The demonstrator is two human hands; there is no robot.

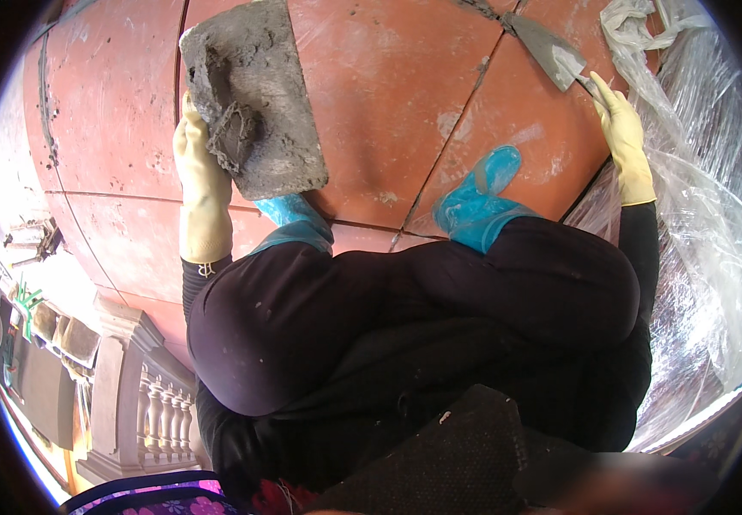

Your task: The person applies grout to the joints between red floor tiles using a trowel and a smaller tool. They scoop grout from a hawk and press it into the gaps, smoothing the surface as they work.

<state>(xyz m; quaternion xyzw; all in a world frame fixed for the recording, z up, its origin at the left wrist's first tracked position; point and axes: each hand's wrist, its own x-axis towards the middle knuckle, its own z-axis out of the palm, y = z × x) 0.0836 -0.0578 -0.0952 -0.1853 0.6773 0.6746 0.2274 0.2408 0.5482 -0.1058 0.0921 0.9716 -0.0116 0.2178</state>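
Note:
My left hand [202,184], in a cream rubber glove, grips the left edge of a grey, mortar-caked board [289,120]; some of its fingers are hidden behind it. A lump of wet grey mortar [234,137] sits on the board's left part. My right hand [624,142], gloved alike, is closed around the handle of a pointed trowel [542,50]. The trowel's blade points up and left, its tip by a joint between large red tiles [371,94]. Grey mortar shows near that tip, along the joint.
Blue boot covers [491,193] are on my feet, between the board and the trowel. Crumpled clear plastic sheeting [688,172] spreads along the right side. At the lower left stands a balustrade [161,412] with a thick post. Mortar smears mark the tiles at far left.

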